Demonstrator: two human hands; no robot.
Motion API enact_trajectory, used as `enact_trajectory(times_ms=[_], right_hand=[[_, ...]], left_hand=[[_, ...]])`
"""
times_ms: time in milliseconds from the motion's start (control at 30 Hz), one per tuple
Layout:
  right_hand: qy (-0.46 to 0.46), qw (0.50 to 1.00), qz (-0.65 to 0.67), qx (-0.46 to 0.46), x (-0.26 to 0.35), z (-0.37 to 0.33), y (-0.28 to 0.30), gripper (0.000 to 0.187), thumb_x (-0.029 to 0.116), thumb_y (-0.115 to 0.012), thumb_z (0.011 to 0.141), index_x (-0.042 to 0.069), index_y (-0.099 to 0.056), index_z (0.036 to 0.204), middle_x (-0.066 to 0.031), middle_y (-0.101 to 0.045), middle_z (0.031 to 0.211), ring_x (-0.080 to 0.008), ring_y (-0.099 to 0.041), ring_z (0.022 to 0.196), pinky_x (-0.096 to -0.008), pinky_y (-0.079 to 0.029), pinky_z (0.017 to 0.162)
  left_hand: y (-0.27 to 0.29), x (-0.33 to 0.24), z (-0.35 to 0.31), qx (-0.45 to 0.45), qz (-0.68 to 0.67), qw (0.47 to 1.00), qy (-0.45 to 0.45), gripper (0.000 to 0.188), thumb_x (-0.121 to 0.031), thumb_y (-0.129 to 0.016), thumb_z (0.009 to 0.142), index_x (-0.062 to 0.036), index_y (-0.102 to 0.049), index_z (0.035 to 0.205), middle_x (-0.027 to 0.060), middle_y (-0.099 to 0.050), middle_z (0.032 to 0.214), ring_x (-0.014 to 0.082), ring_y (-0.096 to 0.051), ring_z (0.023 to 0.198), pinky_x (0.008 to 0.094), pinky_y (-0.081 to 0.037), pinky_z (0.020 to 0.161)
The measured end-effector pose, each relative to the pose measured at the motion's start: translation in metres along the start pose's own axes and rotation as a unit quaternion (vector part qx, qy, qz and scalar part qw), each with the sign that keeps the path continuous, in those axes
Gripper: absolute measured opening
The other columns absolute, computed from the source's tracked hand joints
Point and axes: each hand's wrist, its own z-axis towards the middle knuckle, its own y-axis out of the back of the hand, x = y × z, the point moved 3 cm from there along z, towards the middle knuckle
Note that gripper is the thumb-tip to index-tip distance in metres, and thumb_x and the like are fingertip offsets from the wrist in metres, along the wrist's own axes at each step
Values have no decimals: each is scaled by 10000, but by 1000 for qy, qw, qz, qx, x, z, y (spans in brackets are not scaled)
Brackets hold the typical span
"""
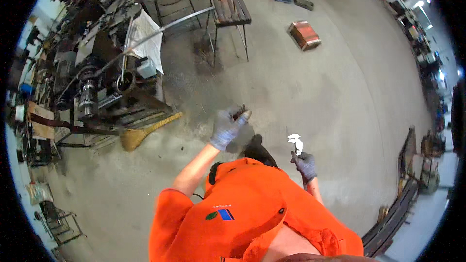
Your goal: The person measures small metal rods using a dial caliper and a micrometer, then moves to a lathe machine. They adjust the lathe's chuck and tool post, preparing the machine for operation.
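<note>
Both my hands wear grey gloves. My left hand (226,128) is out in front of my body, closed around a small dark part (239,112) whose kind I cannot make out. My right hand (306,165), lower and to the right, grips what looks like a caliper (298,144). Its jaws and round middle look bright white from glare, and they point up and away from me. The two hands are well apart, over the concrete floor.
At the left stands a lathe-like machine (90,85) with a long bar (160,30) reaching to a small metal stand (230,9). A broom (145,132) leans low beside it. A red box (304,35) sits on the floor ahead. Dark racking (395,216) lies at right.
</note>
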Motion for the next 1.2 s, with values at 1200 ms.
enact_trajectory(times_ms=[1200], right_hand=[[281, 869, -92, 398, 547, 717, 0, 305, 283, -612, 817, 3, -660, 707, -45, -566, 544, -87, -421, 384, -253, -331, 373]], left_hand=[[87, 121, 485, -436, 372, 774, 267, 190, -282, -576, 793, -97, -619, 800, 135, -616, 697, 340, -592, 647, 449, -454, 578]])
